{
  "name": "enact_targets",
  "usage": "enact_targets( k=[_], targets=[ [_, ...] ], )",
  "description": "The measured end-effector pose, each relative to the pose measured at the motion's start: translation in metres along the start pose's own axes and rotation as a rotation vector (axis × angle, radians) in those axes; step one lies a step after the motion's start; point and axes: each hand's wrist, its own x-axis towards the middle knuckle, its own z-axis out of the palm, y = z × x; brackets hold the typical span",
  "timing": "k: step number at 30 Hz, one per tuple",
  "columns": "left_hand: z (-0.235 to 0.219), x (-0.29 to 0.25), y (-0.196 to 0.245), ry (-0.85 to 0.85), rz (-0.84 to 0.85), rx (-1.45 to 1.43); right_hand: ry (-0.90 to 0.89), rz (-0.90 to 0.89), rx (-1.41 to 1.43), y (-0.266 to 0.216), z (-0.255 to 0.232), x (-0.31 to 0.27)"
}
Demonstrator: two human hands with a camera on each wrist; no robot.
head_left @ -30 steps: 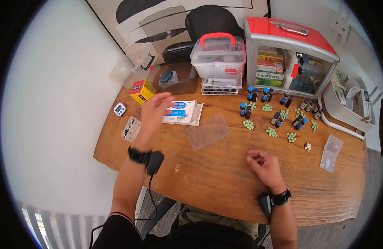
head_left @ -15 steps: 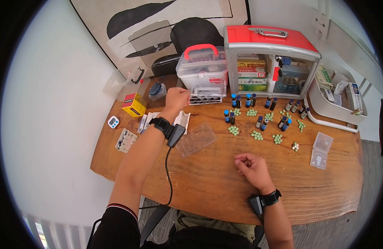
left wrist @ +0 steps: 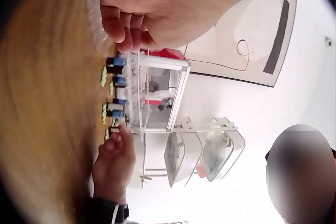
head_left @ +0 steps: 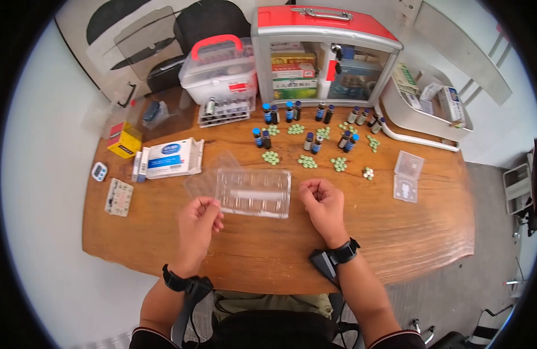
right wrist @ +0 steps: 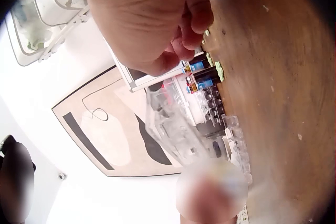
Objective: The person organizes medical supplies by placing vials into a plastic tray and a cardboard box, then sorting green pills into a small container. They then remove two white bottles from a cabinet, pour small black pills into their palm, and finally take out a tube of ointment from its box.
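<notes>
My left hand (head_left: 199,224) pinches the left edge of a clear plastic tray (head_left: 254,192) with moulded slots, holding it up over the table's near side. In the left wrist view the tray stretches from those fingertips towards the other hand. My right hand (head_left: 325,206) hovers just off the tray's right edge, fingers loosely curled and holding nothing. A second clear tray (head_left: 199,181) lies on the wood, partly behind the held one. Beyond are small dark bottles (head_left: 267,114), some with blue caps, and clusters of green tablets (head_left: 270,157). One cluster (head_left: 368,173) includes white tablets.
At the back stand a handled plastic box (head_left: 219,67), a clear rack (head_left: 224,111) and a red-topped medicine cabinet (head_left: 326,58). Leftward are a white-blue carton (head_left: 169,158), yellow box (head_left: 125,139), timer (head_left: 99,171) and pill case (head_left: 119,198). An open small case (head_left: 407,177) lies right.
The left hand reached to the clear rack, then came back towards the body with the clear tray. The right hand stayed near the table's front. The head view swung to the right.
</notes>
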Motion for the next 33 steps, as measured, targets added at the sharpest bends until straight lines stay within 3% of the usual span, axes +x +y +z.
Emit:
enact_targets(
  k=[4, 10, 12, 16, 19, 23, 25, 31, 33],
  targets=[
    [0.023, -0.011, -0.029, -0.105, -0.048, -0.078, 0.215, -0.045, 0.104, 0.000, -0.007, 0.007],
    [0.038, -0.008, -0.025, -0.265, -0.085, -0.037, 0.281, -0.049, 0.045, 0.002, -0.014, 0.010],
    [0.034, -0.001, -0.019, -0.419, -0.051, 0.186, 0.287, -0.049, 0.012, 0.006, -0.015, 0.012],
    [0.031, 0.016, -0.019, -0.504, 0.015, 0.352, 0.305, -0.084, -0.025, 0.004, -0.013, 0.012],
    [0.030, 0.020, -0.020, -0.474, 0.105, 0.419, 0.350, -0.013, 0.019, -0.003, -0.013, 0.010],
    [0.022, 0.017, -0.028, -0.425, 0.197, 0.324, 0.457, -0.180, -0.106, -0.017, -0.034, 0.016],
    [0.018, 0.014, -0.026, -0.391, 0.213, 0.252, 0.529, -0.244, -0.350, -0.024, -0.052, 0.031],
    [0.004, 0.014, -0.011, -0.226, 0.396, 0.305, 0.458, -0.258, -0.702, -0.043, -0.064, 0.070],
    [0.001, 0.020, -0.012, -0.051, 0.457, 0.358, 0.383, -0.309, -0.794, -0.048, -0.064, 0.078]
  ],
)
